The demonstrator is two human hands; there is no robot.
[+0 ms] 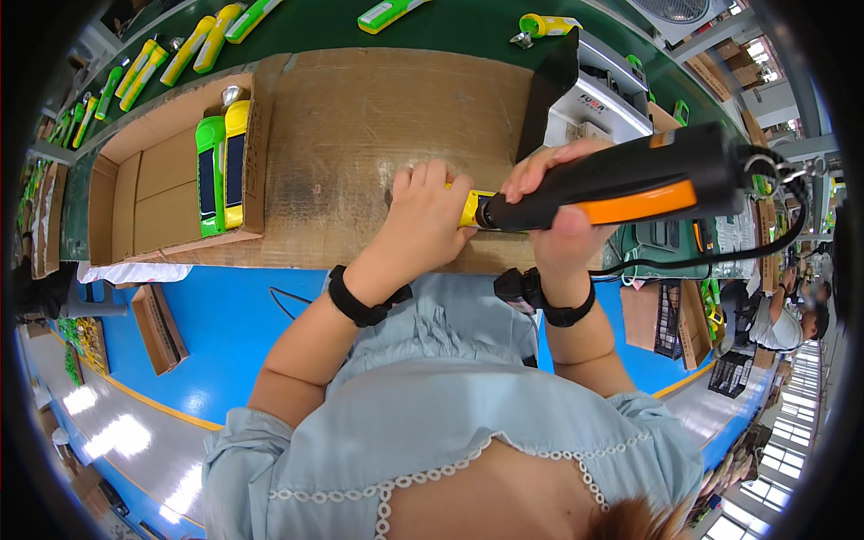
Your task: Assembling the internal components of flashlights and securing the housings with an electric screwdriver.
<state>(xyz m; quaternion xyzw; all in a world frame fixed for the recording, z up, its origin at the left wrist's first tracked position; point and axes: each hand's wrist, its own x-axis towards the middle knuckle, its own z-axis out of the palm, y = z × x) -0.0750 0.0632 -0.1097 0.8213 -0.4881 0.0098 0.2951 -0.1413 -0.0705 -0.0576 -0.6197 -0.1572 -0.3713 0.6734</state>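
My left hand (425,216) is closed around a yellow plastic part (470,209), holding it over the cardboard-covered bench (360,135). My right hand (558,211) grips a black and orange electric screwdriver (630,184), its tip pressed against the yellow part right beside my left fingers. A black cable (720,256) runs from the rear of the tool. Most of the yellow part is hidden inside my left fist. Both wrists wear black bands.
An open cardboard box (153,180) at the left holds a green and a yellow device (223,166). Several green and yellow devices (193,45) lie on the green conveyor behind. A black and white box (585,90) stands to the right. Another person (778,319) sits far right.
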